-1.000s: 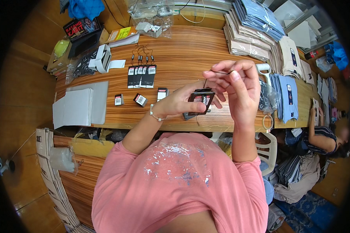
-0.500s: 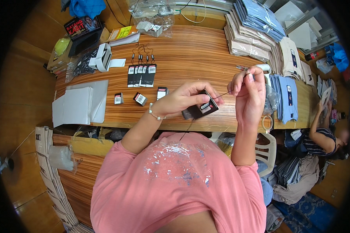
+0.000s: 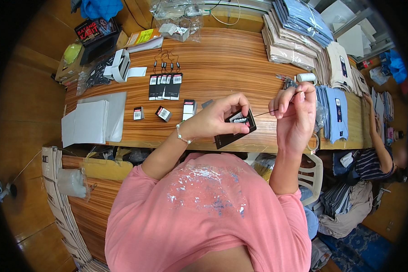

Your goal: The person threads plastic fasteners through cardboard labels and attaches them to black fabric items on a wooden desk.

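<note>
One black tag point(image 3: 224, 141): right in front of you, tilted, over the near edge of the table point(image 3: 222, 50), its pale printed panel facing up. Your fingers cover part of it, so whether it is one card or several, I can't quite say.

Left hand point(image 3: 213, 119): you've got the tag grasped here, thumb pressed across its face, fingers curled around the far edge.

Right hand point(image 3: 297, 112): raised to the right, well apart from your other one, fingertips pinched together on a dark cord point(image 3: 266, 112).

Cord line: straight across the gap, from the tag's right side up to your pinch.

Bracelet point(image 3: 180, 133): pale beads, sitting around your left wrist.

Small label blocks: three to the left of you, a left block point(image 3: 138, 113), a middle block point(image 3: 163, 114) and, close by your wrist, a right block point(image 3: 188, 109).

Fanned tags point(image 3: 165, 87): black, overlapping, beyond those blocks, their cords stretched toward the far side.

White sheets point(image 3: 86, 124): piled at the table's left end, partly over a translucent sheet point(image 3: 115, 118).

Right side: a white roll point(image 3: 306, 78) just beyond your raised fingers, then a folded blue garment point(image 3: 336, 113).

Far right: beige bundles point(image 3: 285, 43) stacked up, with blue bundles point(image 3: 303, 20) behind.

Co-worker point(image 3: 371, 161): over at the right, striped top, one arm stretched toward the far side.
</note>
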`<act>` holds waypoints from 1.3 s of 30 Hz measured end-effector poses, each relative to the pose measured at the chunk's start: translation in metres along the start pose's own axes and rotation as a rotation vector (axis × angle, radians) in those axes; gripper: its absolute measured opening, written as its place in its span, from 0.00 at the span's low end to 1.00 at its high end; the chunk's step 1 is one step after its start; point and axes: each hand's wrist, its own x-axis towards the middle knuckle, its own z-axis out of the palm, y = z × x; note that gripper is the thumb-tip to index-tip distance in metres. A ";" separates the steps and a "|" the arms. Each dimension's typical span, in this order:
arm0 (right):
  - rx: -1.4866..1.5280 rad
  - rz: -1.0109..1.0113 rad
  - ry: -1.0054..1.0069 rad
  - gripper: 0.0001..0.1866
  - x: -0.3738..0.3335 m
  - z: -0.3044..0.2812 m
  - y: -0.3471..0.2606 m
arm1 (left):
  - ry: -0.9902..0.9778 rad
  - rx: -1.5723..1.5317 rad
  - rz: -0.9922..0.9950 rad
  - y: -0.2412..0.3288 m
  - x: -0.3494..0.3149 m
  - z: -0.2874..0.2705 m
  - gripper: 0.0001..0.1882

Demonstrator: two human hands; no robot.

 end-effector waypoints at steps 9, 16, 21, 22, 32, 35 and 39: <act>0.005 -0.008 -0.028 0.04 -0.005 0.000 -0.005 | 0.320 0.617 0.321 0.015 0.005 0.006 0.06; -0.130 0.005 0.024 0.06 -0.011 0.002 -0.003 | 0.400 0.599 0.147 0.046 0.000 0.008 0.07; -0.184 0.029 0.047 0.05 -0.013 -0.001 0.005 | 0.443 0.714 0.149 0.050 -0.003 0.004 0.07; -0.202 0.035 0.054 0.05 -0.012 -0.001 0.007 | 0.449 0.738 0.124 0.051 -0.001 0.003 0.07; -0.204 0.146 0.006 0.04 -0.016 0.003 0.021 | 0.446 0.349 0.088 0.048 -0.005 0.002 0.07; -0.254 0.152 -0.017 0.04 -0.017 0.005 0.023 | 0.449 0.224 0.080 0.047 -0.003 0.004 0.05; -0.271 0.124 -0.025 0.03 -0.017 0.007 0.024 | 0.451 0.086 0.054 0.048 -0.001 0.007 0.05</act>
